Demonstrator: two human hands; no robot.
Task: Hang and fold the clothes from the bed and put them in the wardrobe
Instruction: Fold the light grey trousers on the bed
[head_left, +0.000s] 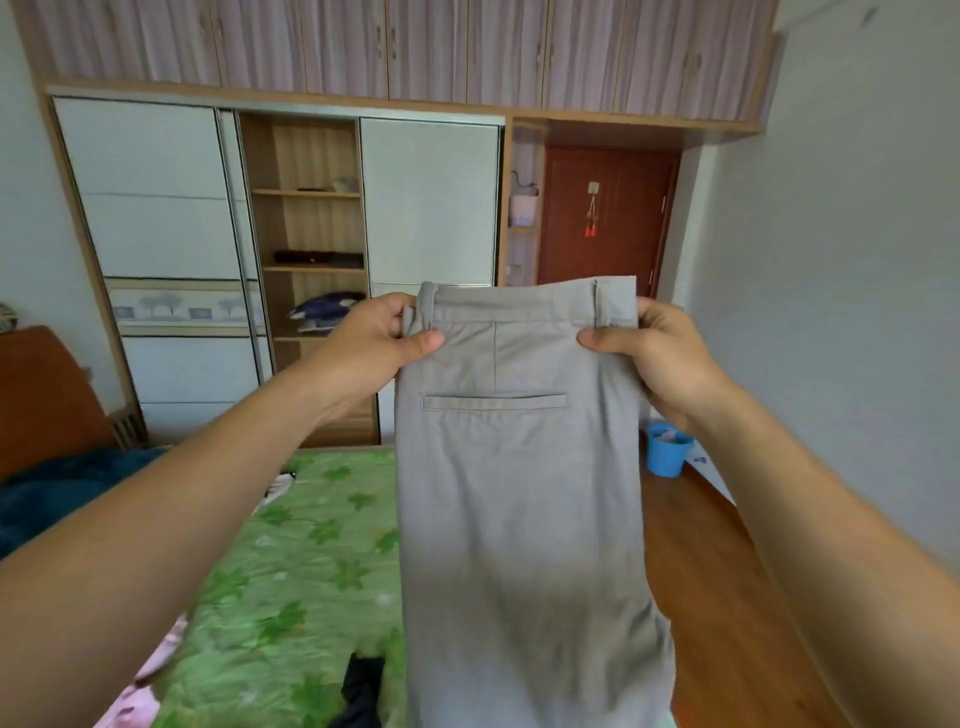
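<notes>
A pair of grey trousers (519, 493) hangs upright in front of me, back pocket facing me, legs folded together. My left hand (374, 348) pinches the left end of the waistband. At the right end, my right hand (660, 353) pinches the waistband by a belt loop. Below lies the bed (291, 571) with a green leaf-print cover. On it are a black garment (363, 691), a pink garment (156, 670) and a white-and-black item (278, 486). The wardrobe (306, 270) stands beyond with its middle section open, showing wooden shelves.
Folded dark clothes (318, 258) and a blue-and-white bundle (324, 309) sit on wardrobe shelves. A dark blue blanket (62, 493) lies at the bed's left. A blue bucket (667, 449) stands on the wooden floor by a red-brown door (605, 218).
</notes>
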